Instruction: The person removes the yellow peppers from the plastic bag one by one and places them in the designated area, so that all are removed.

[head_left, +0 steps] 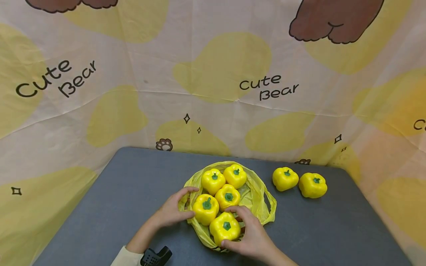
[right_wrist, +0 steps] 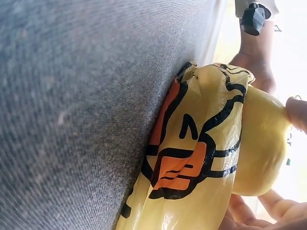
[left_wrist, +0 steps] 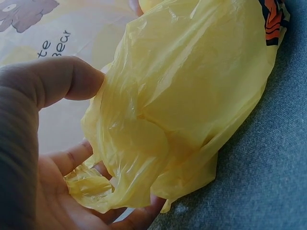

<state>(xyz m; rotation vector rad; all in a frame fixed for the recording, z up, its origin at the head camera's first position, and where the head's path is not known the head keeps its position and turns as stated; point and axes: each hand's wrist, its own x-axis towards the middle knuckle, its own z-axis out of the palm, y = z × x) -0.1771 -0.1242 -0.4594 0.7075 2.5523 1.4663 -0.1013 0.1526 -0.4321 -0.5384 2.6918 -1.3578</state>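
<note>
The bag (head_left: 253, 201) is gripped by the left hand's (head_left: 172, 210) curled fingers, a pepper (head_left: 225, 231) pinched by the right hand (head_left: 252, 236); if tugged, it could be spilled toward the table's (head_left: 316, 231) right edge.

From here, a creased pale cloth (head_left: 216, 18), blotched yellow and lettered "Cute Bear", hangs behind, brown printed feet (head_left: 314, 18) near ten and two o'clock. A warm glow (head_left: 399, 107) tints it at three; the grey-blue tabletop (head_left: 133, 184) spreads toward six.
</note>
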